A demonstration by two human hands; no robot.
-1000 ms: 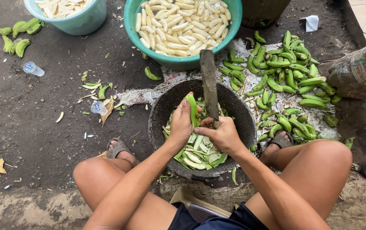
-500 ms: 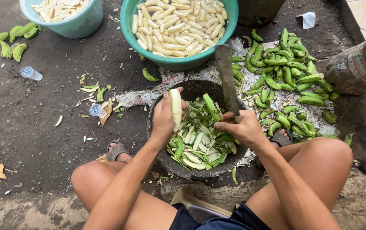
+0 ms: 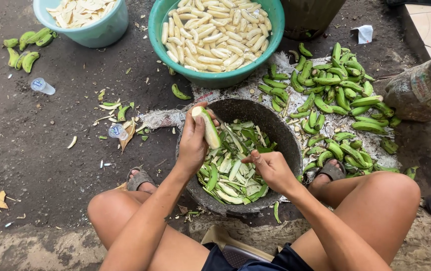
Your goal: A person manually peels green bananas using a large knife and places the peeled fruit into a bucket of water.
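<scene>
Pale, half-peeled banana (image 3: 207, 128) sits in the left hand (image 3: 193, 143), over the 10 o'clock rim of the dark basin (image 3: 285, 138). Long axis runs approx 11 to 5 o'clock; cut pale tip points up-left at 11, green-skinned end points down into the basin. Fingers wrapped tight round its lower half, thumb on the near side.

Right hand (image 3: 270, 168) is at approx 4 o'clock from the banana, low over the basin, fingers curled shut; can't tell what it holds, if anything. Knife not visible now.

Head view, surroundings: basin holds green peels (image 3: 230, 175), heaped just under both hands. At 12 o'clock, touching close to the basin rim, a big green tub (image 3: 158, 45) w/ peeled bananas (image 3: 215, 35). At 10–11 o'clock, well apart, a light blue tub (image 3: 100, 32) w/ pale slices. At 2–3 o'clock, a pile of unpeeled green bananas (image 3: 336, 95) on a sack, just beside the basin. Grey sack (image 3: 421, 85) further at 2 o'clock. Small clear cup (image 3: 42, 86) and a few loose bananas (image 3: 22, 50) at 9–10 o'clock on dark ground. Scattered peel bits near a second cup (image 3: 117, 131) at 9. Person's knees flank the basin, feet in sandals (image 3: 140, 178) either side.
</scene>
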